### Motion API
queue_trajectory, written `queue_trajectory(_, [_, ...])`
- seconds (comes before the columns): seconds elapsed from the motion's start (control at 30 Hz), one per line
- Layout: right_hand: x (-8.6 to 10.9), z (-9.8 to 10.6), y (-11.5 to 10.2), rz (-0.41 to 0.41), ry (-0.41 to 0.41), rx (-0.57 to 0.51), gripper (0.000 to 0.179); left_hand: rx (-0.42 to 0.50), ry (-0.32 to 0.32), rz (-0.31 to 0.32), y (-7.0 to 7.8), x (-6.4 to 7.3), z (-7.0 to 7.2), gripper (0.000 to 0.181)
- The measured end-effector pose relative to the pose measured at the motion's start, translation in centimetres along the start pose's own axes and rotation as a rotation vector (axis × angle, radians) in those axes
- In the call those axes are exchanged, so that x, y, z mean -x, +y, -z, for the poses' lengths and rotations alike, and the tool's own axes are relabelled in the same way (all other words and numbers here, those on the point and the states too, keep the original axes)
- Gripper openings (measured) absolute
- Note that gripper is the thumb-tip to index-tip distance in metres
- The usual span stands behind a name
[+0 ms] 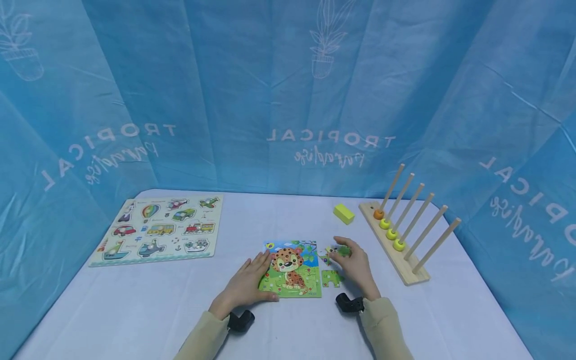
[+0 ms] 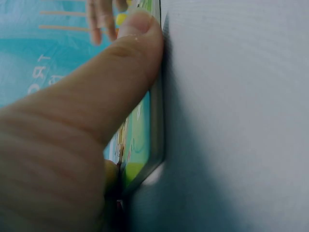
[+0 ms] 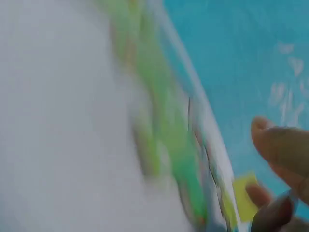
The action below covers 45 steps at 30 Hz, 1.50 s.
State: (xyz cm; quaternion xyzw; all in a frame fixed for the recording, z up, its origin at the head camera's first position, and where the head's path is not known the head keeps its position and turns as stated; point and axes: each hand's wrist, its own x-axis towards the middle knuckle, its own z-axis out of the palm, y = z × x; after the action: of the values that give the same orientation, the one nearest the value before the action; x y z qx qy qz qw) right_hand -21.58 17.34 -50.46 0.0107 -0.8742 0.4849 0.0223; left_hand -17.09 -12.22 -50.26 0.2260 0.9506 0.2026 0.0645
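Note:
A square leopard puzzle (image 1: 290, 272) lies on the white table in front of the person. The left hand (image 1: 249, 281) rests on its left side with spread fingers, the thumb along the near edge. In the left wrist view that thumb (image 2: 130, 53) presses beside the board's rim. The right hand (image 1: 357, 265) is bent over loose puzzle pieces to the right of the board. A dark green piece (image 1: 344, 250) shows between its thumb and forefinger; I cannot tell whether they pinch it. A light green piece (image 1: 330, 278) lies below, nearer the person.
A yellow block (image 1: 344, 214) lies behind the right hand. Further right stands a wooden peg rack (image 1: 416, 272) with upright rods and several beads. A vehicle picture board (image 1: 173, 250) lies at the back left. Blue curtain (image 1: 288, 100) surrounds the table's far side.

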Motion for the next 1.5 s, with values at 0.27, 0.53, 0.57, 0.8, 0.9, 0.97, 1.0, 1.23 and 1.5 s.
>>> queue_trajectory(0.27, [-0.4, 1.8, 1.3, -0.060, 0.059, 0.211, 0.060, 0.006, -0.002, 0.008, 0.1, 0.1, 0.1, 0.106])
queue_trajectory(0.53, [-0.5, 2.2, 1.5, -0.123, 0.079, 0.202, 0.045, 0.012, 0.007, 0.008, 0.0, 0.0, -0.1, 0.105])
queue_trajectory(0.57, [-0.5, 2.3, 1.6, -0.129, 0.085, 0.193, 0.039, 0.013, 0.005, 0.009, 0.0, 0.0, -0.1, 0.106])
queue_trajectory(0.8, [-0.5, 2.4, 2.1, -0.158, 0.116, 0.046, 0.028, 0.024, -0.004, 0.016, 0.0, 0.1, -0.2, 0.106])
queue_trajectory(0.9, [-0.5, 2.5, 2.0, -0.166, 0.108, -0.086, 0.025, 0.021, -0.001, 0.016, 0.1, 0.1, -0.2, 0.106])
queue_trajectory(0.97, [-0.5, 2.6, 2.0, -0.169, 0.107, -0.169, 0.022, 0.018, -0.002, 0.016, 0.1, 0.1, -0.1, 0.106])
queue_trajectory(1.0, [-0.6, 2.5, 2.0, -0.174, 0.107, -0.202, 0.020, 0.016, -0.003, 0.016, 0.1, 0.1, -0.1, 0.106])
queue_trajectory(1.23, [-0.9, 2.3, 1.9, -0.189, 0.059, -0.406, 0.032, 0.014, -0.008, 0.013, 0.3, 0.1, 0.0, 0.105])
queue_trajectory(1.5, [-0.5, 1.7, 1.4, -0.147, -0.067, -0.375, 0.021, 0.002, -0.005, 0.016, 0.2, 0.0, 0.1, 0.106])
